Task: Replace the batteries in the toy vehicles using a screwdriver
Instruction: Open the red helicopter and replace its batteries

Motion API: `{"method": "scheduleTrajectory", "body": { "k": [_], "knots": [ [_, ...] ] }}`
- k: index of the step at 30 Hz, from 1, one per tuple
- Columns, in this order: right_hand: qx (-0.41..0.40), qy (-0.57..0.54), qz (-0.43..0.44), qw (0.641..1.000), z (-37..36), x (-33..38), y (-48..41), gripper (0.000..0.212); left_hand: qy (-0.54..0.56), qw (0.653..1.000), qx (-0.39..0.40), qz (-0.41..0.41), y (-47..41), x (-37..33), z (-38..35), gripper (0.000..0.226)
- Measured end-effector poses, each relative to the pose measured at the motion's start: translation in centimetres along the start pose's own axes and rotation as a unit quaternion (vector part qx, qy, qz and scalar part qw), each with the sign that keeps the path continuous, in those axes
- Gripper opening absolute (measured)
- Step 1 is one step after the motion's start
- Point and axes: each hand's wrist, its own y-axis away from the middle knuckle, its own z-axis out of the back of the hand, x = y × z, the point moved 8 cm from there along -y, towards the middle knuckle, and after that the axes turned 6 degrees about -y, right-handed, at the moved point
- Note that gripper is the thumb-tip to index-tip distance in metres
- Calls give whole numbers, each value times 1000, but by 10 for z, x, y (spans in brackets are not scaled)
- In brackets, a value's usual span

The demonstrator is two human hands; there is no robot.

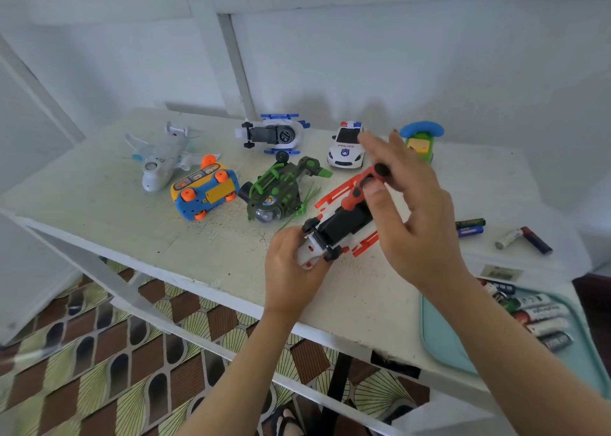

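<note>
A white, red and black toy helicopter (pixel 334 233) lies belly-up near the table's front edge. My left hand (pixel 291 263) grips its white nose end. My right hand (pixel 406 210) pinches a red-and-black screwdriver (pixel 362 187) between thumb and fingers, the tool standing over the toy's black underside. The screwdriver's tip is hidden against the toy.
Other toys lie behind on the white table (pixel 165 237): a grey plane (pixel 158 161), a blue-orange car (pixel 205 190), a green helicopter (pixel 277 190), a white-blue helicopter (pixel 274 134), a police car (pixel 345 147), a green-blue toy (pixel 421 139). Loose batteries (pixel 469 227) lie right; a teal tray (pixel 439 336) holds several more.
</note>
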Motion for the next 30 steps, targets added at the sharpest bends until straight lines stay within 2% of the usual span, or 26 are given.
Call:
{"method": "scheduleTrajectory", "body": {
  "k": [5,11,16,20,23,27,30],
  "knots": [
    [-47,24,22,998,1,4,-2,35,0,1000,5,7,0,0,0,36],
    [-85,15,10,996,9,4,-3,43,0,1000,5,11,0,0,0,38],
    [-59,5,15,998,11,5,-7,26,-9,1000,14,11,0,1,0,44],
    [-70,-16,4,997,14,5,-7,25,-9,1000,16,16,0,1,-1,46],
    [-85,-38,-11,996,16,3,-8,17,-10,1000,18,20,0,2,-1,47],
    [-35,-15,-32,999,12,-2,-11,23,-15,999,19,22,-1,2,-1,46],
    [33,60,-33,997,5,-3,-9,31,-17,999,23,28,-1,3,-2,45]
  ]
}}
